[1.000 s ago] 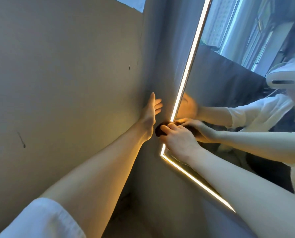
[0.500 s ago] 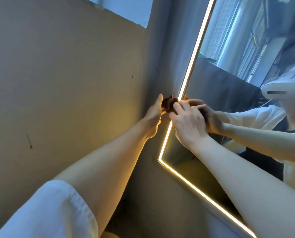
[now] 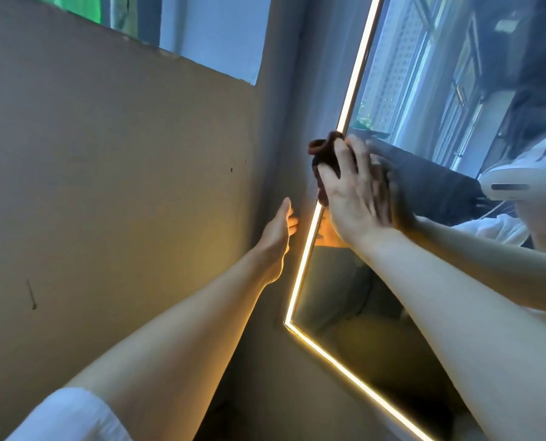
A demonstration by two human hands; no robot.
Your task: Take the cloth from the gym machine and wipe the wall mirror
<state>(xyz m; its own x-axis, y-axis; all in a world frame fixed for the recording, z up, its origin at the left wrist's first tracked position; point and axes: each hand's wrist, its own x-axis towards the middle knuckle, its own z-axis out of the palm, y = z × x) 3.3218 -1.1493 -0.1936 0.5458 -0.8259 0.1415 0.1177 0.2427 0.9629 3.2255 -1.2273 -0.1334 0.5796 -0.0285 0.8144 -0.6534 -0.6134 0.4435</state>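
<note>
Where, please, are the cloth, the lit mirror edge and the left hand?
cloth (image 3: 321,151), head view, bunched upper fold.
lit mirror edge (image 3: 357,68), head view, glowing left strip.
left hand (image 3: 276,232), head view, back of hand.

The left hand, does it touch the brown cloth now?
Apart. The head view shows the left hand open by the wall, bare wall between it and the cloth under the right hand.

Two hands (image 3: 349,189), one cloth (image 3: 324,151), one mirror (image 3: 392,90)
</note>
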